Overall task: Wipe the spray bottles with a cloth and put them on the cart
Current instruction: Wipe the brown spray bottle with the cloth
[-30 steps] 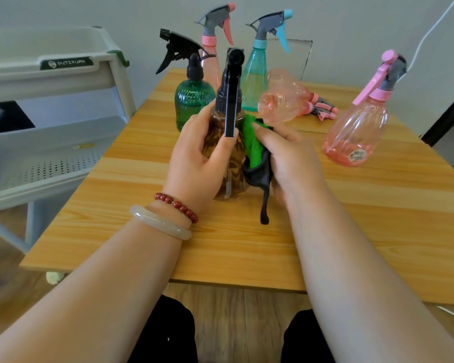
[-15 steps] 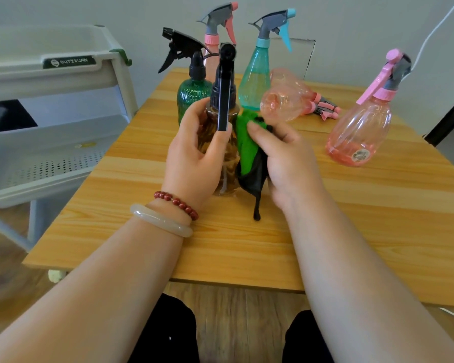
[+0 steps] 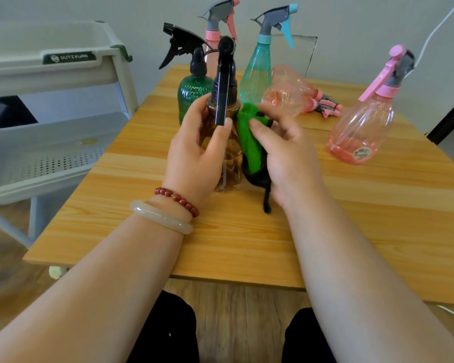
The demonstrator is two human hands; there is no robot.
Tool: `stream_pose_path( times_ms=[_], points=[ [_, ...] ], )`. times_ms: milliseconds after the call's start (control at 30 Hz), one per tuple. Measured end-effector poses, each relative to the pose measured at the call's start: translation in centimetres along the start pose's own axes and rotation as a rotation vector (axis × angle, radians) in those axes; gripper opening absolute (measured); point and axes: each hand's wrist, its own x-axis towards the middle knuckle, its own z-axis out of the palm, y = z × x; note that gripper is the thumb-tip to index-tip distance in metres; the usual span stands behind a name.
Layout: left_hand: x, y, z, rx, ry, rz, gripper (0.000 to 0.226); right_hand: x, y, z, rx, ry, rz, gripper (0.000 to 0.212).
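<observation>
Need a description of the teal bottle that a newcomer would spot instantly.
Start at the wooden table and go to its far end, behind the amber bottle in the left hand. The teal spray bottle stands upright there, right of the dark green bottle. It alone has a tall tapered blue-green body and a grey head with a light-blue trigger.

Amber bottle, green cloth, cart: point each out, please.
amber bottle (image 3: 232,163), head view, lower body.
green cloth (image 3: 249,144), head view, middle fold.
cart (image 3: 70,58), head view, top tray's label.
</observation>
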Motion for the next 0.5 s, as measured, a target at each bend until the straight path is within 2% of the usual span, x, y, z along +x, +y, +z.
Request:
stream_pose_path(
  times_ms=[33, 100, 133, 200, 267, 333, 433, 500],
  points=[
    [0.0, 0.0, 0.0, -0.004, 0.003, -0.001, 0.045, -0.2, 0.0, 0.2, 0.024, -0.018, -0.076, 0.024],
    [-0.1, 0.0, 0.1, -0.010, 0.002, -0.001, 0.045, -0.5, 0.2, 0.7, -0.118, -0.051, -0.217, 0.032],
    [-0.1, 0.0, 0.0, -0.007, 0.000, 0.000, 0.046, -0.5, 0.4, 0.8, -0.237, -0.053, -0.245, 0.035],
    [0.0, 0.0, 0.0, -0.002, 0.001, 0.000, 0.046, -0.5, 0.6, 0.9, -0.371, -0.007, -0.187, 0.036],
    [-0.1, -0.1, 0.0, 0.008, 0.006, 0.005, 0.044, -0.4, 0.8, 0.7, -0.406, -0.003, -0.114, 0.036],
    [-0.1, 0.0, 0.1, 0.016, 0.003, 0.015, 0.041, -0.6, 0.7, 0.7, -0.362, -0.056, -0.115, 0.039],
    [0.0, -0.1, 0.0, 0.017, -0.001, 0.022, 0.041, -1.1, 0.8, 1.5, -0.339, -0.170, -0.334, 0.047],
    [0.1, -0.2, 0.0, 0.020, -0.001, 0.018, 0.042, -1.0, 1.2, 1.9, -0.365, -0.206, -0.361, 0.049]
  ],
)
